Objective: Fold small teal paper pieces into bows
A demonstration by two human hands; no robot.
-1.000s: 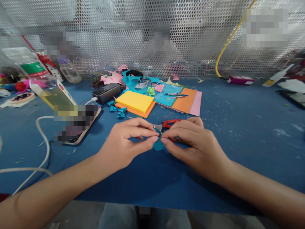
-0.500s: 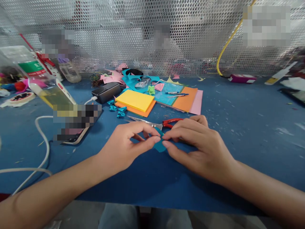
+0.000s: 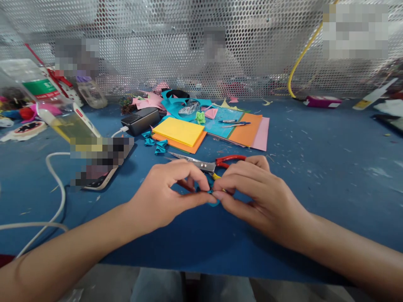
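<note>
Between my two hands is a small piece of blue paper (image 3: 214, 203), mostly covered by fingers. My left hand (image 3: 171, 191) pinches it with thumb and forefinger from the left. From the other side my right hand (image 3: 261, 188) grips it the same way, and the fingertips of both hands nearly meet. Just beyond lie scissors (image 3: 204, 165) with red handles, blades toward the left. A bit of yellow shows near the right fingertips; I cannot tell what it is. Several folded blue paper pieces (image 3: 160, 147) rest further back on the left.
Yellow paper sheets (image 3: 179, 131) lie mid-table beside an orange sheet (image 3: 246, 131) with pens (image 3: 234, 124). A black device (image 3: 141, 121), a phone (image 3: 108, 167), a white cable (image 3: 58, 184) and a tilted bottle (image 3: 66, 113) stand left. A perforated metal panel (image 3: 252, 46) closes the back.
The blue paper, flatter and more visible before, is now pinched smaller and mostly hidden by my fingers. Both hands have dropped slightly and their fingertips have drawn closer together.
</note>
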